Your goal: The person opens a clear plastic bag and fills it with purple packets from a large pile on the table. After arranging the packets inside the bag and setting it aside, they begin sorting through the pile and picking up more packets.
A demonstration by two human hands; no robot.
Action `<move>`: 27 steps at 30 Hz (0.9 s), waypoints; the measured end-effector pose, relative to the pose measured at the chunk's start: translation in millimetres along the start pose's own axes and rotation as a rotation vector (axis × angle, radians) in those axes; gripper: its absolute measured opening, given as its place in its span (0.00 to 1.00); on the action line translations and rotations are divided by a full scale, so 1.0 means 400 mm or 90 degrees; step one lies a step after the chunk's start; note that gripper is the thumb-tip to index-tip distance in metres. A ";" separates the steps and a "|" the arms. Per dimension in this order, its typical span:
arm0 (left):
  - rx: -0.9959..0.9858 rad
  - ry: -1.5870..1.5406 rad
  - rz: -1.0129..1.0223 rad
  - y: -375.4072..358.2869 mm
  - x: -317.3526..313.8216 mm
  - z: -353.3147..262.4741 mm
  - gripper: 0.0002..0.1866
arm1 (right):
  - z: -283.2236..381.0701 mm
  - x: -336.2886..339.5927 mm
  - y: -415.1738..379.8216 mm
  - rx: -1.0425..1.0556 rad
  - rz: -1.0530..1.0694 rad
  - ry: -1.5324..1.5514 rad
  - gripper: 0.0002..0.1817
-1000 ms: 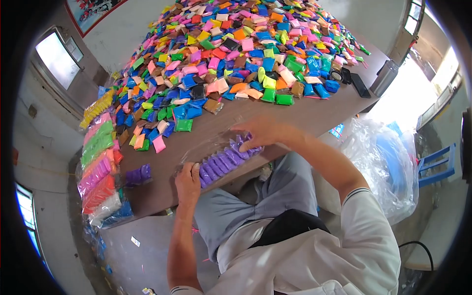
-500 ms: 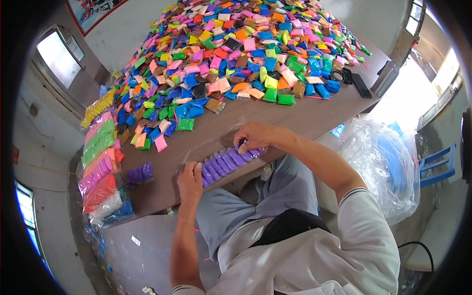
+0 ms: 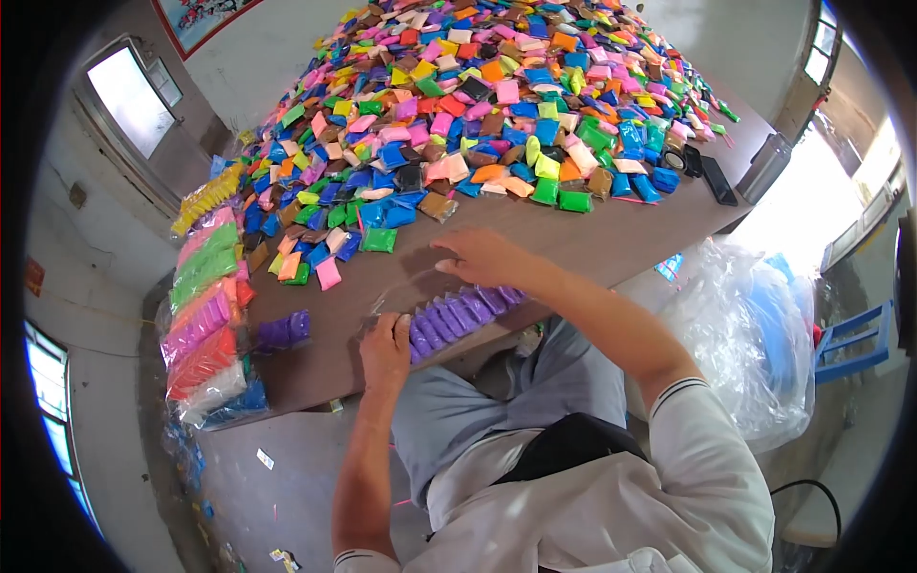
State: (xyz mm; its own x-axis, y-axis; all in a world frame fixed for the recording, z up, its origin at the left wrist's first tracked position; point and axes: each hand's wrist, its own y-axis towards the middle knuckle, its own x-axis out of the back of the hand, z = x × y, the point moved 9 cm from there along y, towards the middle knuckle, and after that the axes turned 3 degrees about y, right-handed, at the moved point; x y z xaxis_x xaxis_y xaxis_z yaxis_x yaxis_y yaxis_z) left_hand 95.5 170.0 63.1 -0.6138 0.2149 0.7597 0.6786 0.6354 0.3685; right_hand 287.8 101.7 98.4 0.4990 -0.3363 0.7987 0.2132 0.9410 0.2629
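A row of purple packets (image 3: 458,317) lies along the near edge of the brown table (image 3: 334,368). My left hand (image 3: 386,350) is closed at the left end of this row, its fingers against the clear wrapping there. Above the row, my right hand (image 3: 482,256) is off the packets, with its fingers apart and nothing in them. A smaller group of purple packets (image 3: 285,330) lies to the left, beside stacked rows of coloured packets (image 3: 203,310).
A large heap of mixed coloured packets (image 3: 478,105) covers the far part of the table. At the right edge are a phone (image 3: 718,180) and a metal flask (image 3: 764,168). A clear plastic bag (image 3: 740,334) and a blue stool (image 3: 853,342) stand to the right.
My right hand has let go of the purple row and lifted away from it, its fingers opening. The left hand stays at the row's left end. The whole view has shifted slightly.
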 end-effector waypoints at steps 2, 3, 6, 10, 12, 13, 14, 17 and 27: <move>0.004 0.000 0.003 0.000 0.002 -0.005 0.13 | -0.003 -0.038 0.037 -0.012 0.028 -0.065 0.24; 0.007 0.001 0.005 0.001 0.003 -0.007 0.13 | -0.001 -0.064 0.054 -0.029 0.075 -0.103 0.25; 0.004 0.005 0.006 0.000 0.003 -0.007 0.13 | -0.007 -0.131 0.094 -0.028 0.159 -0.114 0.23; 0.008 -0.014 -0.006 -0.005 0.004 -0.007 0.12 | -0.017 -0.186 0.116 -0.097 0.321 0.028 0.19; 0.010 -0.026 -0.011 -0.005 0.007 -0.011 0.12 | -0.021 -0.200 0.127 -0.097 0.321 0.090 0.17; 0.005 -0.022 -0.014 -0.005 0.008 -0.014 0.11 | -0.024 -0.205 0.131 -0.097 0.321 0.121 0.16; 0.000 -0.019 -0.018 -0.006 0.008 -0.016 0.11 | -0.023 -0.204 0.135 -0.074 0.313 0.127 0.15; -0.001 -0.011 -0.028 -0.010 0.009 -0.021 0.11 | 0.051 -0.140 0.119 -0.007 0.293 0.122 0.12; 0.023 -0.013 -0.023 -0.007 0.007 -0.025 0.12 | 0.194 -0.070 0.053 0.170 0.226 -0.017 0.09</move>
State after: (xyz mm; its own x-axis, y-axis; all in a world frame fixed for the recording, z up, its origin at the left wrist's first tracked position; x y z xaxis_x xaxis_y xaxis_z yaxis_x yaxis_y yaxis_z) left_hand 95.9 161.2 69.6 -0.6462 0.2056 0.7350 0.6406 0.6695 0.3760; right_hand 212.9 134.1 123.6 0.4791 0.0076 0.8777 -0.1938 0.9762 0.0973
